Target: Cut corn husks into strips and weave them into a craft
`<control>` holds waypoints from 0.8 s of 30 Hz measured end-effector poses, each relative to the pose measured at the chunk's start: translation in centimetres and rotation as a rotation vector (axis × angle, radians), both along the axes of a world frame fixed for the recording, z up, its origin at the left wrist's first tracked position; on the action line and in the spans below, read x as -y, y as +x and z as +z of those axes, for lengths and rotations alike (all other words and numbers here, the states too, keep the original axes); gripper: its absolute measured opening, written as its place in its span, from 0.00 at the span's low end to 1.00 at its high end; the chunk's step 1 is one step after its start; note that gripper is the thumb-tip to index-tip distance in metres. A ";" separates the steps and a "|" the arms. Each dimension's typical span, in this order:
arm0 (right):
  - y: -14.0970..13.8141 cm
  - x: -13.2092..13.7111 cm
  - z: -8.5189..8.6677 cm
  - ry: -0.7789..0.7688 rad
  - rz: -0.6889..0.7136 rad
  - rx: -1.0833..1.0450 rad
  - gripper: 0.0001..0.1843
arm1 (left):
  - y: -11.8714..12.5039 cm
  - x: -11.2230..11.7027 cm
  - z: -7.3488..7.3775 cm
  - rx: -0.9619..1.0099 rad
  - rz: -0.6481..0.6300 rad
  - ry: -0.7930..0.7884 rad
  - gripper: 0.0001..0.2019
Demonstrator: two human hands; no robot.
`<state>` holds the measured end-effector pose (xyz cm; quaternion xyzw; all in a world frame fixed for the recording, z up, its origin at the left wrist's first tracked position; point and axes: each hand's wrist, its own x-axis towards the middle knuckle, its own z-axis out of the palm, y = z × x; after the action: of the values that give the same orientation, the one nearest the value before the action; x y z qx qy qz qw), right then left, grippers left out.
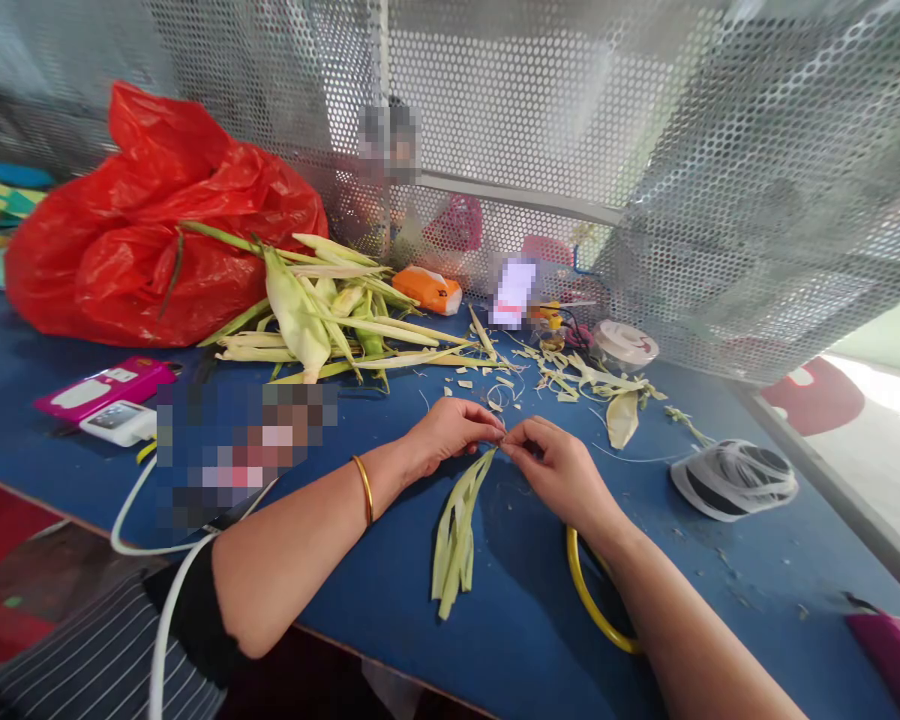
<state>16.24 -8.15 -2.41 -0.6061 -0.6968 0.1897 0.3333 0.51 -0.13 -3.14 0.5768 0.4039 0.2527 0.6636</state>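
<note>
A small bundle of pale green corn husk strips [457, 535] hangs down over the blue table, its narrow top between my fingertips. My right hand [559, 468] pinches that top end with thumb and forefinger. Closed in a pinch right beside it is my left hand [450, 437], with a gold bangle on the wrist; what lies between its fingertips is too small to make out. Small husk scraps [495, 392] and fine thread lie just beyond the hands. Under my right forearm, partly hidden, is a yellow ring [589, 600].
A red plastic bag [172, 230] and a pile of corn husks [300, 320] stand back left. Farther along are an orange tissue pack [426, 290], a tape roll [625, 343] and a thread spool [733, 480]. A white cable [169, 610] crosses near my left arm. Perforated metal [525, 110] borders the back.
</note>
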 end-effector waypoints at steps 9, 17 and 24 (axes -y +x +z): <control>0.1 -0.4 0.0 -0.203 0.013 -0.276 0.11 | -0.2 0.0 0.8 -0.054 0.024 0.039 0.08; -1.2 -0.1 0.4 -0.405 -0.330 -0.930 0.22 | -0.2 0.0 1.0 0.002 -0.035 0.118 0.07; -1.6 -0.2 0.2 -0.396 -0.261 -1.053 0.18 | -0.2 -0.1 0.5 0.052 -0.056 0.158 0.07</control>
<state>14.69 -7.91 -2.19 -0.5619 -0.3075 0.5498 0.5361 0.32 -0.05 -2.65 0.6317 0.3492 0.2797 0.6331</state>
